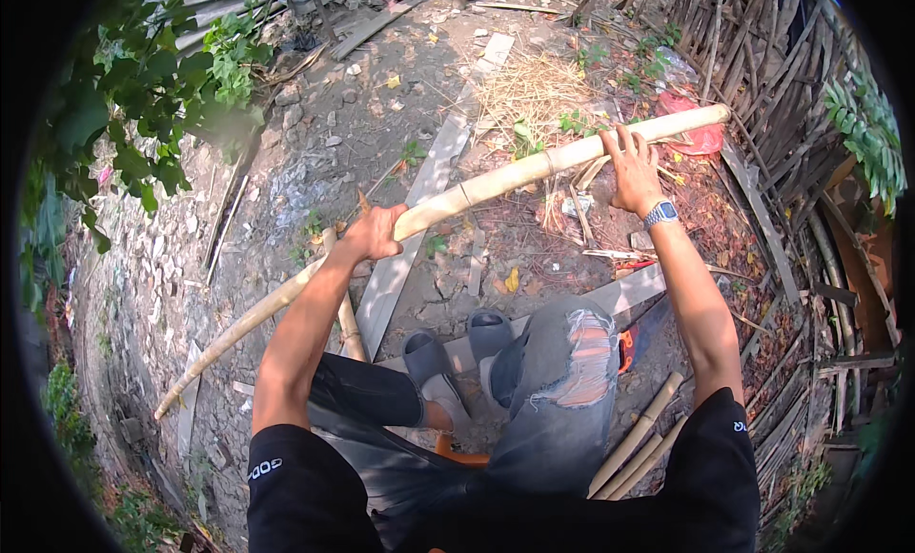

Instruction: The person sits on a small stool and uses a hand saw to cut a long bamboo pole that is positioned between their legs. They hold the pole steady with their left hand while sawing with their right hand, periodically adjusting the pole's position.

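Observation:
A long pale bamboo pole [505, 180] slants across in front of me, its thick end at the upper right and its thin end low at the left. My left hand [376, 232] is closed around it near the middle. Farther along, toward the thick end, my right hand [631, 170] has its fingers bent over the pole, slightly apart from one another; a watch [660, 213] is on that wrist. Another bamboo piece [350, 324] lies partly beneath the pole by my left forearm. Beside my right knee lie several cut bamboo lengths [637, 434].
Grey planks [419, 210] lie on the rough dirt ground, near a straw heap [534, 94] and a red plastic bag [694, 129]. An orange-handled tool [625, 351] is by my knee. A stick fence [753, 39] stands at right; leafy branches [133, 105] hang at left.

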Available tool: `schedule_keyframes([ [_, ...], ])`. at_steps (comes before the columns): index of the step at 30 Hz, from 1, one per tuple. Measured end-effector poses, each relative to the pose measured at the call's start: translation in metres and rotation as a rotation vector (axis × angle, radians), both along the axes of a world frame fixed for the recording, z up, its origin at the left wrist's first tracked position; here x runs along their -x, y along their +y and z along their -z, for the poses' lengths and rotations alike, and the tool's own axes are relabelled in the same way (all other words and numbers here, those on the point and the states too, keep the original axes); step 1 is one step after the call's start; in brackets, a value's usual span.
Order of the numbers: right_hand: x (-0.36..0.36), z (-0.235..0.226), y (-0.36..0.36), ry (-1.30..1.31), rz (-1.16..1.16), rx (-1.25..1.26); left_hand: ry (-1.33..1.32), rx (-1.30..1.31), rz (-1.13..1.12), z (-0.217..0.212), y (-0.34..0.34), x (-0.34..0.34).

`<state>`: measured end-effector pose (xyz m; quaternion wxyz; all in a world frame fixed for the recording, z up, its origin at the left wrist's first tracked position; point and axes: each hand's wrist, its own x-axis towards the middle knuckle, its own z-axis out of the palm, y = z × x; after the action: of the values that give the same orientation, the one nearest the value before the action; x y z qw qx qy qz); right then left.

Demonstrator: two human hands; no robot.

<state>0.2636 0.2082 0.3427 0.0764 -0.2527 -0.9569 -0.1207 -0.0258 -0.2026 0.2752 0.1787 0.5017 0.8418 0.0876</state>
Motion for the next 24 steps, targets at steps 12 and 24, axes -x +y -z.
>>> schedule_keyframes([
  [12, -0.113, -0.268, -0.09, 0.18, -0.331, -0.141, -0.032, -0.243, 0.065, -0.221, -0.132, -0.131],
  [24, -0.228, -0.083, -0.14, 0.392, -0.021, 0.01, 0.036, -0.209, 0.075, -0.154, -0.14, -0.18],
])
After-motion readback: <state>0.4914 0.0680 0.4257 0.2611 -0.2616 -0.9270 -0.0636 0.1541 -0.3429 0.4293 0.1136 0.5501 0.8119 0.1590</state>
